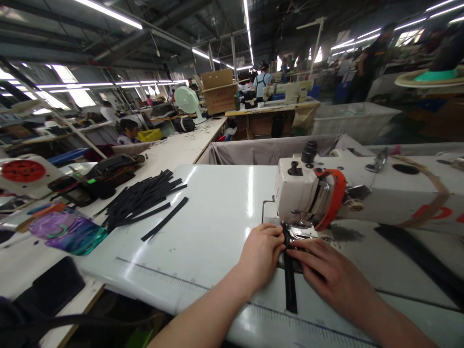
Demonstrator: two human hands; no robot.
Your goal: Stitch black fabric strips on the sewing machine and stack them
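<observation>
A narrow black fabric strip (pixel 290 287) runs from under the needle area of a white sewing machine (pixel 295 191) toward me, its near end flat on the table. My left hand (pixel 261 249) is closed, its curled fingertips gripping the strip's left edge beside the presser foot. From the right, my right hand (pixel 326 266) holds the strip with its fingertips, just in front of the metal plate (pixel 302 233). The needle tip is hidden. To the left lies a pile of black strips (pixel 139 198), with one single strip (pixel 165 220) apart from it.
A printed ruler scale (pixel 163 274) crosses the white tabletop (pixel 213 203). A shiny purple-teal pouch (pixel 68 229) sits at the left. Long black material (pixel 420 263) lies right of the machine. Beyond stand a fan (pixel 187 100), a cardboard box (pixel 219 96) and people.
</observation>
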